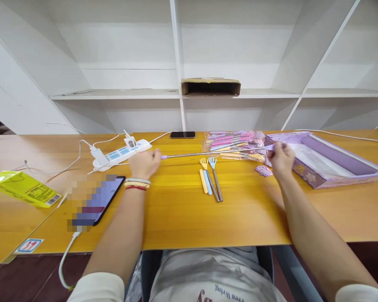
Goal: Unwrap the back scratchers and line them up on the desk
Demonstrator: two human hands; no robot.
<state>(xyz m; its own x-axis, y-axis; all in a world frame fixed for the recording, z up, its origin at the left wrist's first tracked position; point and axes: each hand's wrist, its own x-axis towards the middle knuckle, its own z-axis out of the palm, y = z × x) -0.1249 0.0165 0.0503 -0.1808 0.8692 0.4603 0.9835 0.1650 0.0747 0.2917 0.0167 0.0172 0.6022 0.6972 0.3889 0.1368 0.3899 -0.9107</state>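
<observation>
Stretched level between my hands is a long thin telescopic back scratcher (214, 152) with a metal rod and light purple ends. My left hand (145, 163) is closed round its left end, and my right hand (282, 158) grips the right end, hiding the tip. Below the rod lie a yellow back scratcher (204, 162) and a blue back scratcher (213, 162), claw heads pointing away from me. A yellow handle (203, 181) and a blue handle (208, 183) rest beside their metal rods. Behind the rod are clear bags of several colourful back scratchers (233, 140).
An open purple box (318, 181) stands right, near a small purple card (263, 170). Left are a white power strip (119, 156) with cables, a charging tablet (111, 193) and a yellow-green carton (28, 191). A black phone (182, 134) lies behind; a cardboard box (211, 80) sits on the shelf.
</observation>
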